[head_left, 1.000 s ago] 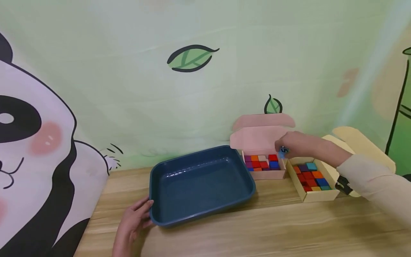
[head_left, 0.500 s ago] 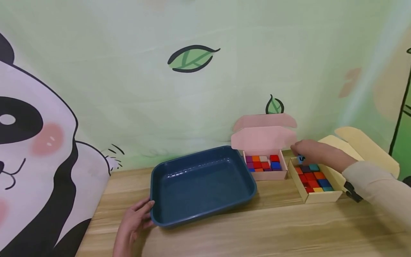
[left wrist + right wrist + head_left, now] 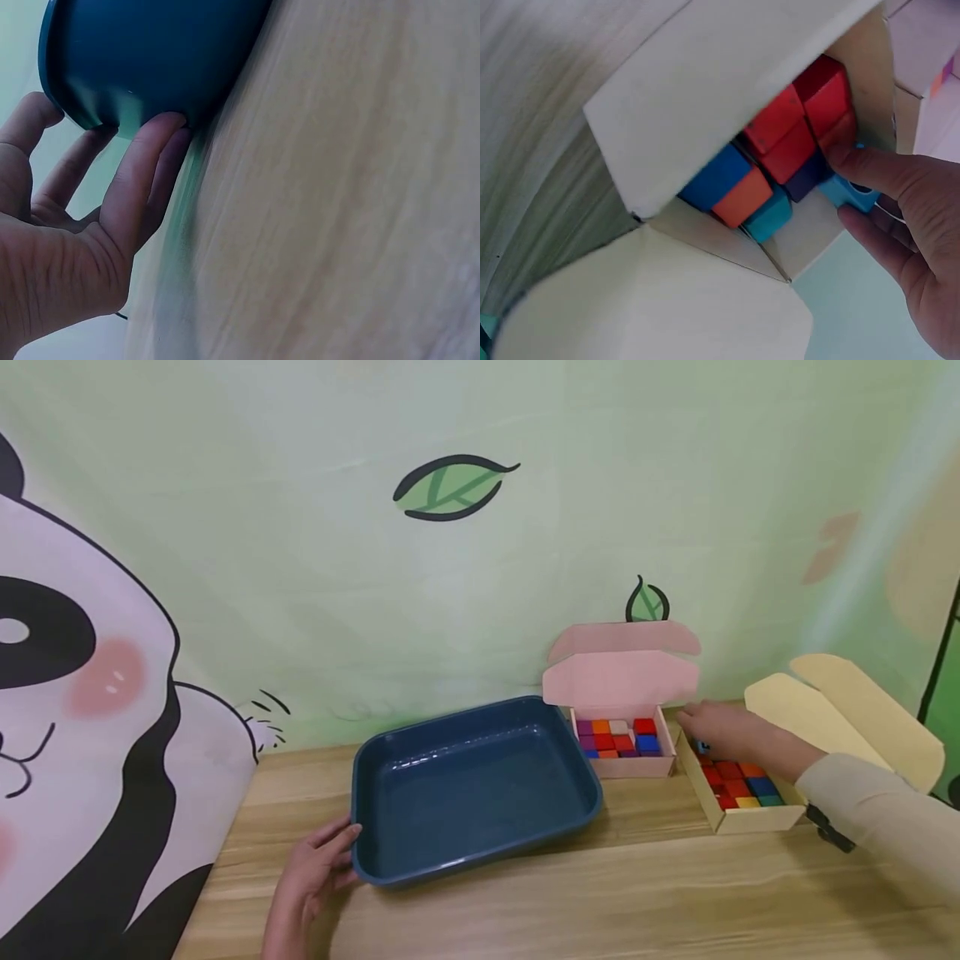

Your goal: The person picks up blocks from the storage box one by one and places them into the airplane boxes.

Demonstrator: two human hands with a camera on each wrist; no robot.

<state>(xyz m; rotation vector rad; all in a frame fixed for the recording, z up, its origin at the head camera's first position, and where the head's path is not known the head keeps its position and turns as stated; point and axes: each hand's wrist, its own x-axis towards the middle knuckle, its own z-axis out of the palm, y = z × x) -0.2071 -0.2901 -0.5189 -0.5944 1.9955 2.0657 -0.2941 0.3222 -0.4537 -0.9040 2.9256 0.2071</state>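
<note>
My right hand (image 3: 731, 731) pinches a light blue block (image 3: 847, 193) with a dark mark between thumb and fingers. It is over the far end of the cream box (image 3: 757, 820), beside a dark purple block (image 3: 805, 178). Red, orange, blue and teal blocks fill much of that box, some of them hidden under the hand in the head view. At the left, my left hand (image 3: 311, 864) touches the near left side of the dark blue tray (image 3: 465, 862). Its fingertips rest against the tray's outer wall in the left wrist view, fingers slightly bent.
A pink box (image 3: 633, 767) of coloured blocks stands with its lid up between the tray and the cream box. The cream lid (image 3: 825, 714) leans open to the right. Behind the wooden table (image 3: 562, 902) hangs a printed cloth (image 3: 337, 568).
My right hand has moved right and down, from over the pink box to the far end of the cream box, carrying the light blue block. My left hand stays at the tray.
</note>
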